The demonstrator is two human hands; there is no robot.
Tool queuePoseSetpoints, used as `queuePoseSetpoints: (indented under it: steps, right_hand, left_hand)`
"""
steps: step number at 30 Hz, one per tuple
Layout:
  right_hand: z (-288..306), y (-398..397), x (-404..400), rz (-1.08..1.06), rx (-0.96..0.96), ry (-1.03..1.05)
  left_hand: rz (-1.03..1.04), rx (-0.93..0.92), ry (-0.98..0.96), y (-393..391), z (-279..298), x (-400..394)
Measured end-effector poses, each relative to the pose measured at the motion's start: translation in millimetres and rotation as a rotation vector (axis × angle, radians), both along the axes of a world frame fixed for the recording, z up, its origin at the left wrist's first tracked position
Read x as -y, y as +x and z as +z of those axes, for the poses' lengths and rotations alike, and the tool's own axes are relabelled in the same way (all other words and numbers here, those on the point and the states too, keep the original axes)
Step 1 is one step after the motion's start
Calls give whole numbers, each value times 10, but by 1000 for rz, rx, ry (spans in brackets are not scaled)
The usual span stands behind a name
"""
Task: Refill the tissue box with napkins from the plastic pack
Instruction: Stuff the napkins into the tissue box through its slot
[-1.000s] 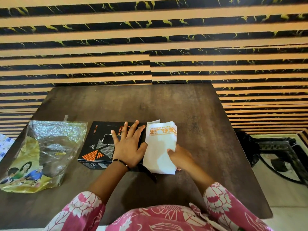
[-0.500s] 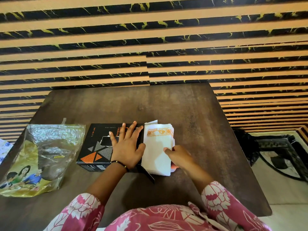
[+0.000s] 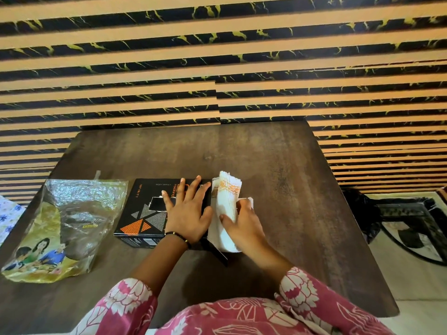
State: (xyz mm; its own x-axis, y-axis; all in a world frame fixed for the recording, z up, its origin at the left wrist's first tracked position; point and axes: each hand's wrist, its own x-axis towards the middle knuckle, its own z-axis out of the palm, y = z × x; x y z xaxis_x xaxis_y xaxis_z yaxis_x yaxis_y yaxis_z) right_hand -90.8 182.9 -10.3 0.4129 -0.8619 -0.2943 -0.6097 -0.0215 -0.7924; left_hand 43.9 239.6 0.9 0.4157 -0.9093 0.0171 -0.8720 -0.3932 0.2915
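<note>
**A:** Where are the napkins (image 3: 226,209)?

**B:** They are a thick white stack with an orange band. The stack stands on its edge on the table (image 3: 278,165), right at the open right end of the black box (image 3: 145,209). Its long side runs away from the person, the same way as that end of the box.

**A:** Who has hold of it?

**B:** The right hand (image 3: 242,226). Its thumb and fingers are curled round the near part of the stack. That hand is the closer one.

**A:** And the other hand?

**B:** The left hand (image 3: 187,213) lies flat on top of the box, fingers straight and spread. It presses down and grips nothing.

**A:** So which way must the stack go?

**B:** I think to the left, sideways into the box. A black flap (image 3: 219,253) sticks out near the bottom of the stack, and it looks folded open.

**A:** And the plastic pack (image 3: 60,228)?

**B:** It lies far left of the box, well apart from both hands. It looks crumpled and mostly empty.
</note>
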Motion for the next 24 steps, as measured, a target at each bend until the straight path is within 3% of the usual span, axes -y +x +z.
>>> queuePoseSetpoints:
  steps: [6, 12, 24]
  right_hand:
    - [-142, -154, 197, -204, 211, 511]
    - [-98, -143, 230, -92, 287, 597]
    - [-138, 6, 215, -118, 328, 682]
  left_hand:
    - [0, -6, -5, -2, 12, -12]
    - [5, 0, 5, -16, 14, 13]
    - [-2, 31, 27, 1, 3, 31]
